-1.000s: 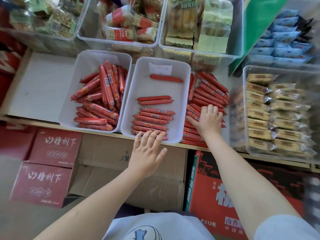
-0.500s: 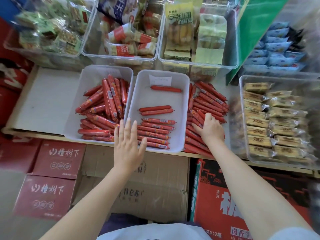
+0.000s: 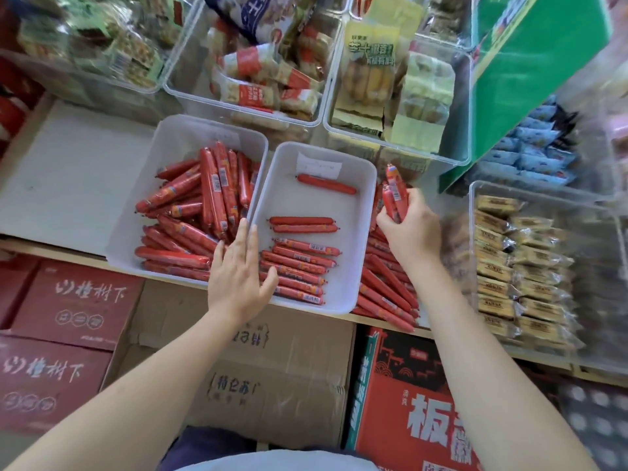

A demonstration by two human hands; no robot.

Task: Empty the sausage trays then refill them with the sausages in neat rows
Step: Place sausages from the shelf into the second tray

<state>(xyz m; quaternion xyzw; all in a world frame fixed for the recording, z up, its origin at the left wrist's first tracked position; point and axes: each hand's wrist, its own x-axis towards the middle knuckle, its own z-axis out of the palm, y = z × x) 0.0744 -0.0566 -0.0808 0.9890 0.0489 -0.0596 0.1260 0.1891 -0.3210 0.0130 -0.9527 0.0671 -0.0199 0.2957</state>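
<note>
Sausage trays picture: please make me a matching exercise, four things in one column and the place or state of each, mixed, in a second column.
1. left hand
2. right hand
3. left tray
4. middle tray

A. sausages in neat rows at its near end
B. grips a few sausages
C. flat, fingers straight, over the rims where two trays meet
D. sausages in a jumbled heap

Pairs: 1-C, 2-B, 3-D, 4-A

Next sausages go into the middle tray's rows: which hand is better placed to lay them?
Right. The right hand already grips a few sausages beside the middle tray. The left hand lies flat and empty over the rim between the two trays.
</note>
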